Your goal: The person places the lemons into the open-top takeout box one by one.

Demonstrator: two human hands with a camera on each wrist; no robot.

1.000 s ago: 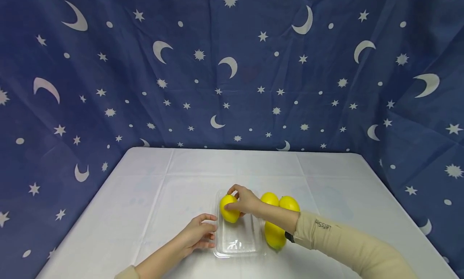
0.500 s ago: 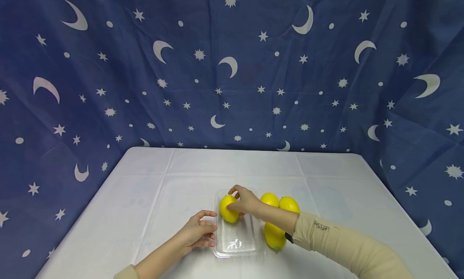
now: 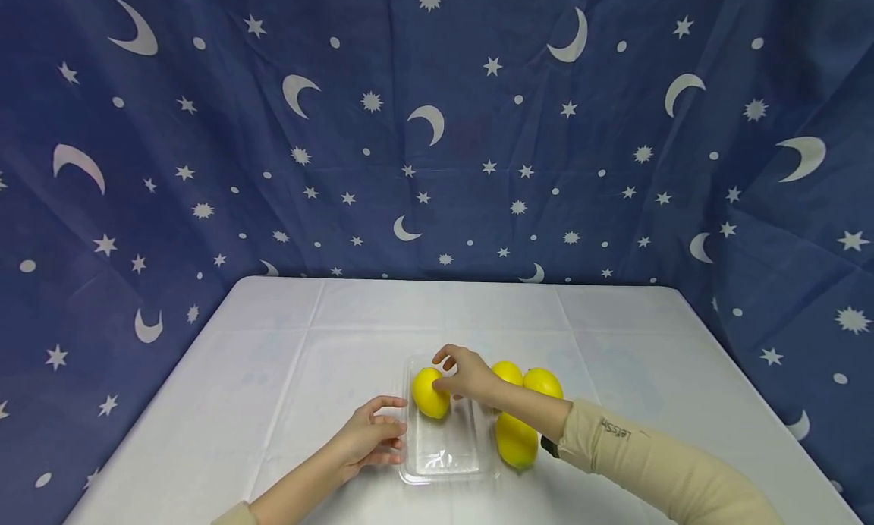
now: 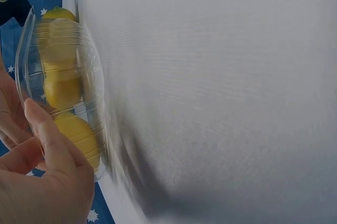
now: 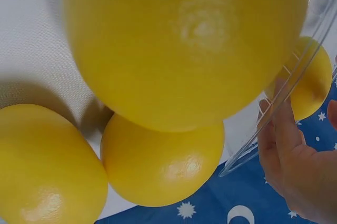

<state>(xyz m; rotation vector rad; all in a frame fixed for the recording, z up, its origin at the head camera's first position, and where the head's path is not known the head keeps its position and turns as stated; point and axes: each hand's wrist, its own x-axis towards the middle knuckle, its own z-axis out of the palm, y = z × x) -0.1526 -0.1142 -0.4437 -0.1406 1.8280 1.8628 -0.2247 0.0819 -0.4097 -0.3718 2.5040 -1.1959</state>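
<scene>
A clear plastic tray (image 3: 451,455) lies on the white table near its front edge. One yellow lemon (image 3: 428,393) rests in the tray's far left corner. My right hand (image 3: 466,375) hovers beside it, thumb touching the lemon's right side and the index finger raised off it. My left hand (image 3: 372,438) grips the tray's left rim; in the left wrist view its thumb (image 4: 46,139) presses the tray wall (image 4: 89,66). In the right wrist view the same lemon (image 5: 311,84) shows through the tray wall, past the right hand's fingers (image 5: 279,140).
Three more lemons lie on the table just right of the tray: two at the back (image 3: 508,372) (image 3: 544,382) and one nearer (image 3: 516,440), under my right forearm. A blue star-and-moon cloth (image 3: 437,130) hangs behind and around the table.
The lemon has settled slightly lower into the tray's far left corner. My right hand has drawn back a little to the right and loosened its hold. The left hand stays on the rim.
</scene>
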